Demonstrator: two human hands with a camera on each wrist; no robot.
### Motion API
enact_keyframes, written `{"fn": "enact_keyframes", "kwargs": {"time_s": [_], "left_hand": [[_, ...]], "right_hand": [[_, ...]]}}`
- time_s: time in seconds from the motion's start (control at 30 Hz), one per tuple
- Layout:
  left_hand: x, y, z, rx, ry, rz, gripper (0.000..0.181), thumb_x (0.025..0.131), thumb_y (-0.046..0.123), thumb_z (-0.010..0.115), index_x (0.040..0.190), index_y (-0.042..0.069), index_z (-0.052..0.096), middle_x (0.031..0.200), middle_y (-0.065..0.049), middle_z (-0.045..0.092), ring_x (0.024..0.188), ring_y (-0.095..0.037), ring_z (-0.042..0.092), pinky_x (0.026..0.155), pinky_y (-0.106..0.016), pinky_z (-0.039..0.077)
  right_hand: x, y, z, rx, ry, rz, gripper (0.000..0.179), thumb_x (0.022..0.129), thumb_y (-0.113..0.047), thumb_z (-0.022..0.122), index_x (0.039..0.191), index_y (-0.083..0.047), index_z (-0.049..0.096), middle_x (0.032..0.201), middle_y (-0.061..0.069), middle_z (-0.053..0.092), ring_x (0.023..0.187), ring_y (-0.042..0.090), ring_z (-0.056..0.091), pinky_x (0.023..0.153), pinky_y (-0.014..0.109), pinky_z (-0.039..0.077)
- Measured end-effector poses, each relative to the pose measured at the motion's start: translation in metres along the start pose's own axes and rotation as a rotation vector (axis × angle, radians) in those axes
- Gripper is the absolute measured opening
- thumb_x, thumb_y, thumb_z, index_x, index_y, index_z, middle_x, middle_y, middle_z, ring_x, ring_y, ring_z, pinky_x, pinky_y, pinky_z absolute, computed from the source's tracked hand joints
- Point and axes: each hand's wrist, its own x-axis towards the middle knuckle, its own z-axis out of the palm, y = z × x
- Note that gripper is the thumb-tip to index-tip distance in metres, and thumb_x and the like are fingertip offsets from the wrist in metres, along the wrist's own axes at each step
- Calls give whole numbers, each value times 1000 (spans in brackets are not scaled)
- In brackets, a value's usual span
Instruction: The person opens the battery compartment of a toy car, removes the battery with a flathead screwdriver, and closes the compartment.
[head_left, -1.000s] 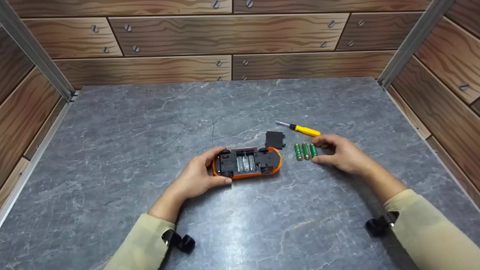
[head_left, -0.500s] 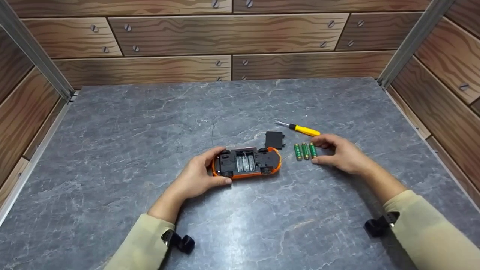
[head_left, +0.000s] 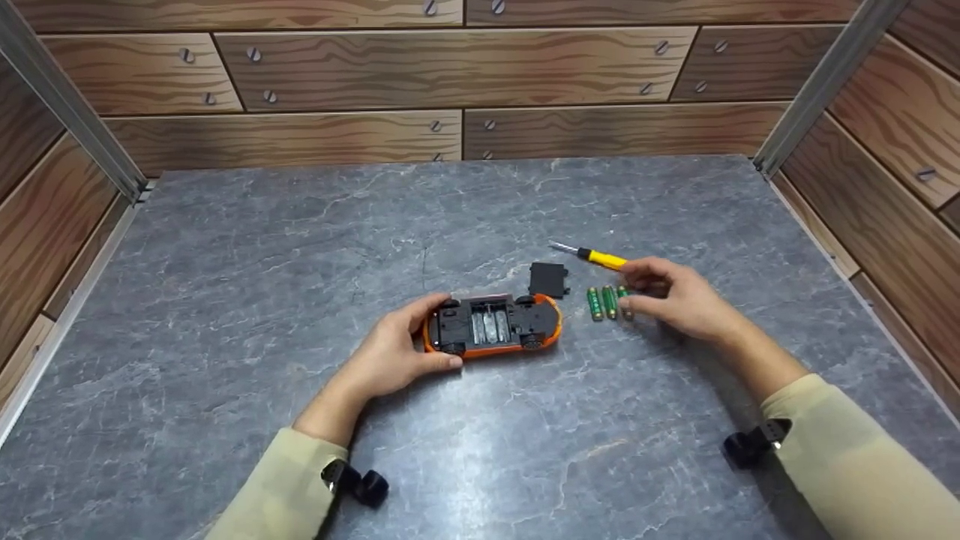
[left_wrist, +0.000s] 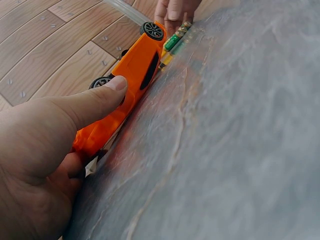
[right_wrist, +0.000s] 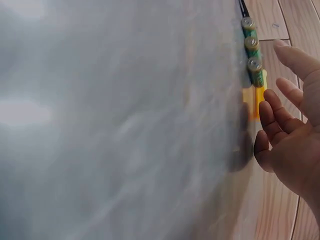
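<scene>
An orange toy car (head_left: 495,326) lies wheels up, its battery compartment (head_left: 490,324) uncovered. My left hand (head_left: 394,352) grips its left end, with the thumb along the near side; the left wrist view shows the thumb pressed on the orange body (left_wrist: 127,82). Three green batteries (head_left: 609,302) lie side by side to the right of the car. Over the rightmost battery (right_wrist: 255,72) hovers my right hand (head_left: 686,304), thumb and fingers apart. In the right wrist view its fingers are loosely bent and hold nothing.
A black battery cover (head_left: 549,280) lies just behind the car's right end. Behind the batteries is a screwdriver (head_left: 604,259) with a yellow handle, its end hidden by the right hand. Wood-patterned walls (head_left: 450,71) border the grey marbled table (head_left: 300,225).
My right hand has moved slightly left and up over the rightmost battery, now covering part of it and the screwdriver's handle end. The left hand and car stay put.
</scene>
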Motion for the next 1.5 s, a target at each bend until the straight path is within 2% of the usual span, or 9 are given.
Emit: {"fn": "enact_keyframes", "kwargs": {"time_s": [0.17,0.27,0.57,0.87,1.07,1.33,1.5], "left_hand": [[-1,1,-1,-1,1,0,97,78,22,97,159,7,47,150,-8,62,130,-21,62,120,-44,39],[-1,1,-1,-3,1,-1,97,77,22,97,159,8,46,151,-8,61,132,-21,61,121,-44,38],[-1,0,-1,10,7,-2,95,78,20,97,158,7,48,148,-8,63,134,-19,59,123,-42,34],[-2,0,-1,8,8,-13,97,77,23,97,159,9,47,149,-7,63,130,-20,62,122,-44,36],[-2,0,-1,2,5,-11,98,77,23,97,159,9,47,149,-8,62,130,-21,62,122,-44,37],[-1,1,0,-4,4,-20,98,77,23,97,160,9,47,151,-8,61,131,-21,61,122,-44,36],[0,0,0,0,7,-7,95,77,20,97,159,9,48,150,-7,62,133,-19,60,122,-41,36]], "right_hand": [[12,-18,7,-57,24,2,51,92,-18,86,135,0,66,130,19,70,121,33,63,107,48,48],[20,-26,13,-61,14,-12,53,92,-21,86,136,1,66,134,20,68,127,37,61,112,55,45],[38,-38,31,-102,-26,10,62,90,-26,88,143,-5,63,143,16,64,135,37,57,117,55,43],[49,-41,46,-119,-52,8,65,89,-26,89,145,-5,62,146,16,62,139,39,54,120,56,38],[52,-40,52,-153,-40,-27,62,88,-21,89,141,-3,64,143,18,64,133,38,58,117,54,41],[55,-34,56,-143,-37,-33,61,86,-17,89,140,0,65,137,19,68,128,36,62,115,51,43],[55,-33,56,-160,-48,-22,63,85,-18,91,140,-1,65,139,18,67,128,34,61,115,49,43]]}}
